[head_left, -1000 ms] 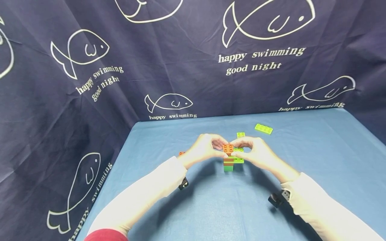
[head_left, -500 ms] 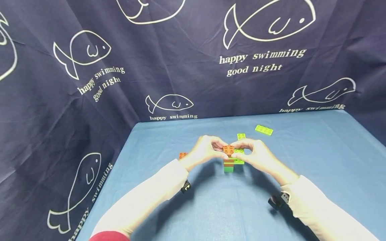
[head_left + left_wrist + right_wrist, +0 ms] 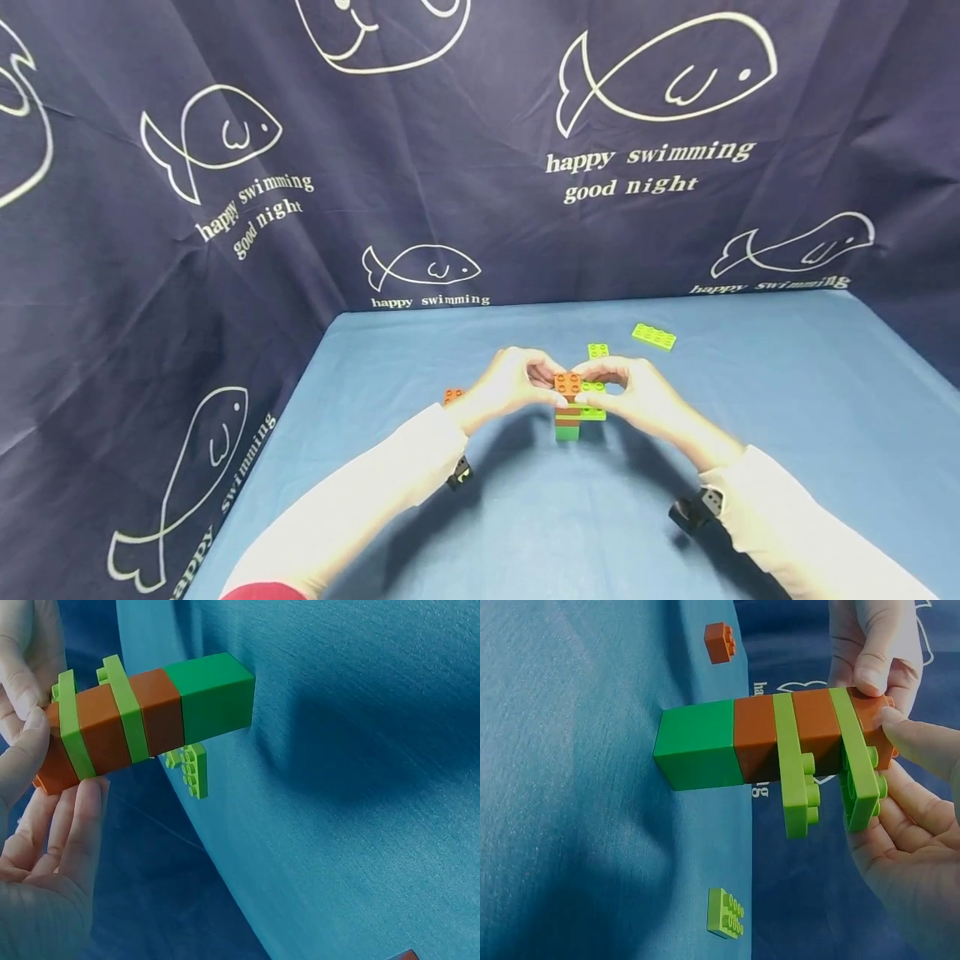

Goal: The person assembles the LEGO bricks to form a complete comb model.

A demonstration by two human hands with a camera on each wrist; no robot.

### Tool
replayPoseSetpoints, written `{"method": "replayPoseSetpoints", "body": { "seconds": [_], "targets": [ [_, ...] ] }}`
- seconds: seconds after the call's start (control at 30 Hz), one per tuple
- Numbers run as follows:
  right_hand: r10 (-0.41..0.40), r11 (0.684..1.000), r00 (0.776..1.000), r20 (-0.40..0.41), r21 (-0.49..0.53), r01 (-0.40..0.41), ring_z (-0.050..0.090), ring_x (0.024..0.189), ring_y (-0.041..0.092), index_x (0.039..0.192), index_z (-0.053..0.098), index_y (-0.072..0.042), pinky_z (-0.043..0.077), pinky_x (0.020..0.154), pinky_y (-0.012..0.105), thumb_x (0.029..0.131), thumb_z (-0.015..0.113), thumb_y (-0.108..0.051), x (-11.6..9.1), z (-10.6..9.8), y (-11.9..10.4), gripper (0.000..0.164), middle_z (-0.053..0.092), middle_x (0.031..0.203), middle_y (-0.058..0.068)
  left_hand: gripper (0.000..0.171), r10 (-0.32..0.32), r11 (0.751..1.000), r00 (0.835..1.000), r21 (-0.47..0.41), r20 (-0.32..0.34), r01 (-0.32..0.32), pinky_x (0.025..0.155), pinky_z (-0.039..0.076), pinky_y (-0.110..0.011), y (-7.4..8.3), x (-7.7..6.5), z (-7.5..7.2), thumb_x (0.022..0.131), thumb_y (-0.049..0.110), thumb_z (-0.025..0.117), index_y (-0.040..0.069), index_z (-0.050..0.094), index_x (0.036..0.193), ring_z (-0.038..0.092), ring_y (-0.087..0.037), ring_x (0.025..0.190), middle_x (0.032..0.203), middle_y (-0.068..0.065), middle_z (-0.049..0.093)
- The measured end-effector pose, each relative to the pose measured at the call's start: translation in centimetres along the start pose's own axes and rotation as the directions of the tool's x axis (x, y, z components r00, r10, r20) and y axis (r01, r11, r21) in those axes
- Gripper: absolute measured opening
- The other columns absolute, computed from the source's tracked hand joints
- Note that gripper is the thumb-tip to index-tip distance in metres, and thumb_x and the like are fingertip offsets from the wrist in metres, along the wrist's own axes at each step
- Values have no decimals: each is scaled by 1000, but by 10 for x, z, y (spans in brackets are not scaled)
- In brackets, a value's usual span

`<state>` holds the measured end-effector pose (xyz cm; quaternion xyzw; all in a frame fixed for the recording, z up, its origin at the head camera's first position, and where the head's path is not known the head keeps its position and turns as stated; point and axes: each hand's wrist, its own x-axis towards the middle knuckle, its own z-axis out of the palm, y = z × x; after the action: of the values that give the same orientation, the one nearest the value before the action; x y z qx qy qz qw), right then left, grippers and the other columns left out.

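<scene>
The left hand (image 3: 510,385) and right hand (image 3: 637,392) both pinch the top brick (image 3: 567,383), an orange one, from opposite sides. Each thumb presses its near face; the left fingers curl round its left side, and the right fingers reach behind it, beside the upper plate (image 3: 855,757).

The top brick forms the upper end of a tower that stands upright near the middle of the counter (image 3: 480,517). Below it come the lime upper plate, a brown brick (image 3: 816,731), a lime lower plate (image 3: 791,765), another brown brick and, at the foot, a green block (image 3: 701,746). Both plates jut out to the right, studs up. Whether the green block touches the counter, I cannot tell.

Just behind the right hand lies a small plate (image 3: 597,350), lime and partly hidden. Farther back and to the right is a far plate (image 3: 654,337), also lime, set at a slant. A loose brick (image 3: 453,396), orange, lies beside the left wrist, partly covered by it.

Black cameras sit at both wrists, by white sleeves (image 3: 360,492). Behind the blue-covered counter hangs a navy curtain (image 3: 517,217) with white fish outlines and the words "happy swimming good night".
</scene>
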<state>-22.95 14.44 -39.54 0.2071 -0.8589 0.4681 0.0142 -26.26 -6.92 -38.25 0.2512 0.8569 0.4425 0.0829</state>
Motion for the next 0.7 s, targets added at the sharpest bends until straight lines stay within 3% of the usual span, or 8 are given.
{"method": "replayPoseSetpoints", "body": {
  "seconds": [0.27, 0.4, 0.53, 0.7],
  "targets": [
    [-30, 997, 999, -42, 65, 32, 65, 98, 6, 114, 69, -6, 52, 92, 23, 87, 73, -17, 2, -5, 7, 29, 71, 112, 10, 34, -15, 1000, 1000, 9, -7, 15, 72, 56, -14, -3, 0, 0, 68, 13, 88, 8, 74, 99, 70, -7, 78, 90, -6, 74],
    [23, 997, 993, -116, 73, -15, 63, 92, -7, 114, 69, -3, 51, 83, 11, 90, 70, -19, 6, -15, 13, 29, 70, 114, 15, 35, -38, 999, 999, -2, -12, 38, 72, 56, -14, -3, -1, -1, 68, 12, 88, 8, 73, 99, 71, -7, 78, 88, -5, 73],
    [86, 995, 980, -177, 55, -77, 62, 87, -12, 114, 68, -2, 50, 77, 7, 91, 69, -22, 9, -27, 21, 31, 69, 114, 19, 34, -48, 998, 999, -45, -10, 47, 73, 57, -15, -3, -3, 0, 68, 10, 88, 7, 73, 98, 71, -9, 79, 89, -6, 72],
    [81, 997, 966, -247, 4, -82, 62, 81, -11, 114, 67, 1, 49, 72, 6, 89, 70, -19, 14, -49, 36, 32, 71, 108, 19, 33, -41, 996, 999, -80, -19, 39, 75, 57, -16, -3, -5, 2, 69, 10, 87, 8, 72, 98, 70, -7, 80, 90, -5, 72]
  ]
}}
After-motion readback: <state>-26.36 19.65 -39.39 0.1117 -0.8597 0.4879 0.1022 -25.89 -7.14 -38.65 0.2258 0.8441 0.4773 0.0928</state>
